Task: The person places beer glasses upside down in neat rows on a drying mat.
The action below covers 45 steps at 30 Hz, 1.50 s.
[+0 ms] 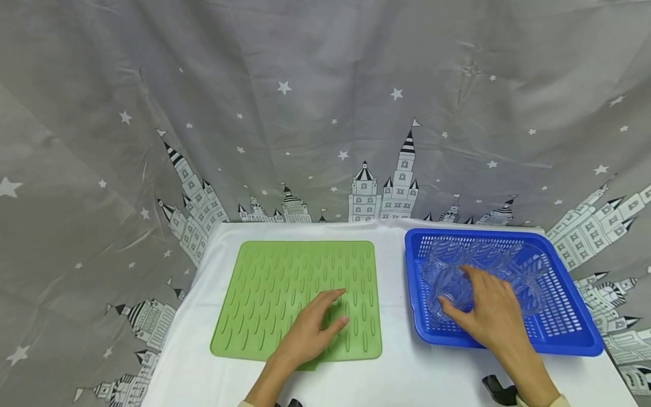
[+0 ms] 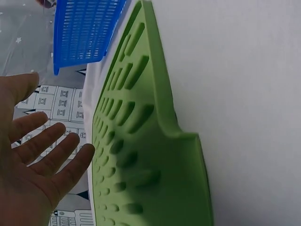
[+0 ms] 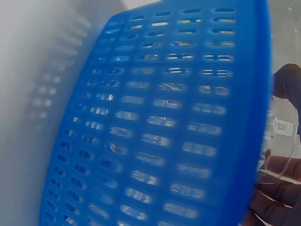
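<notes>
Head view: nearest, a band of white cloth is covering the tabletop [image 1: 396,339]. A person's left hand [image 1: 311,333] is hovering over the near right part of a green ribbed mat [image 1: 264,288], its thumb and fingers standing apart and holding nothing. The left wrist view is showing a gap between hand and mat, whose raised near edge is carrying a small tab. To the right, the right hand [image 1: 490,311] is hanging over a blue slotted basket [image 1: 564,346]. Its thumb and fingers are curving about a clear cup [image 1: 451,285] in the basket's left part; whether they are pinching it, I cannot tell. More clear cups [image 1: 488,254] are crowding behind and beside it. Between mat and basket, a white strip is separating their edges. Farther back, a gray curtain [image 1: 315,102] is hanging beyond the tabletop's far edge.
</notes>
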{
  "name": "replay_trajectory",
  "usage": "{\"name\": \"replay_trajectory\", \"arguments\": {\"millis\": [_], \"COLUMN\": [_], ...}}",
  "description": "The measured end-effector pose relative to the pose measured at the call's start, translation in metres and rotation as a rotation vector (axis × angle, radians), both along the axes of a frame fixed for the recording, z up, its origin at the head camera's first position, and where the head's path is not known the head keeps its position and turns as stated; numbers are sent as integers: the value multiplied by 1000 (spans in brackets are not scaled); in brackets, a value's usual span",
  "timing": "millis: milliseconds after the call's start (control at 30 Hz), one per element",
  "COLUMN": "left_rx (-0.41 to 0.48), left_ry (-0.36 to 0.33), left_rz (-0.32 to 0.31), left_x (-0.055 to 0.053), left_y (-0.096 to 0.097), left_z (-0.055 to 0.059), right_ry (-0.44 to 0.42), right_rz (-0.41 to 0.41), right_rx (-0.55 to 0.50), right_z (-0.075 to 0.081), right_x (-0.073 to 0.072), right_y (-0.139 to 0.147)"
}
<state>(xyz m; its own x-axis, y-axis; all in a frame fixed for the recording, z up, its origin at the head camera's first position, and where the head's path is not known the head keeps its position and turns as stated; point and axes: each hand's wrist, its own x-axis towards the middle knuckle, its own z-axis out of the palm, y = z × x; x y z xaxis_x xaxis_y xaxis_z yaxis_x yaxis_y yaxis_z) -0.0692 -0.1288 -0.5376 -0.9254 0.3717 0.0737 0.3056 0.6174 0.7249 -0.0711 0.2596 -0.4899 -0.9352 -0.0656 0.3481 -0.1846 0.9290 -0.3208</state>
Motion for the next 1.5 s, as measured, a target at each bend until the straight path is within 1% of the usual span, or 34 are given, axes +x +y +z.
{"name": "replay_trajectory", "arguments": {"millis": [133, 267, 367, 500, 667, 800, 1000, 1133, 1300, 1500], "left_rx": [13, 13, 15, 49, 100, 137, 208, 215, 223, 235], "left_ry": [7, 0, 17, 28, -6, -28, -69, -61, -65, -72], "left_rz": [-13, -8, -4, -17, -20, -17, -42, -52, -54, -56], "left_x": [0, 1, 2, 2, 1, 1, -2, -4, -7, -11], "left_y": [4, 5, 6, 7, 11, 14, 21, 26, 32, 37], "left_z": [1, 3, 4, 6, 5, 5, 8, 12, 16, 19], "right_ry": [5, 46, 83, 101, 100, 110, 138, 143, 139, 148], "right_rz": [15, 44, 72, 95, 114, 144, 178, 184, 196, 226], "right_rx": [-26, -46, -45, -43, -42, -42, -43, -45, -59, -71], "right_z": [7, 14, 20, 30, 41, 49, 66, 75, 82, 88], "right_x": [0, -2, -5, -5, -6, -8, -12, -14, -16, -20], "right_y": [-1, -4, -6, -6, -7, -9, -10, -10, -14, -28]}}
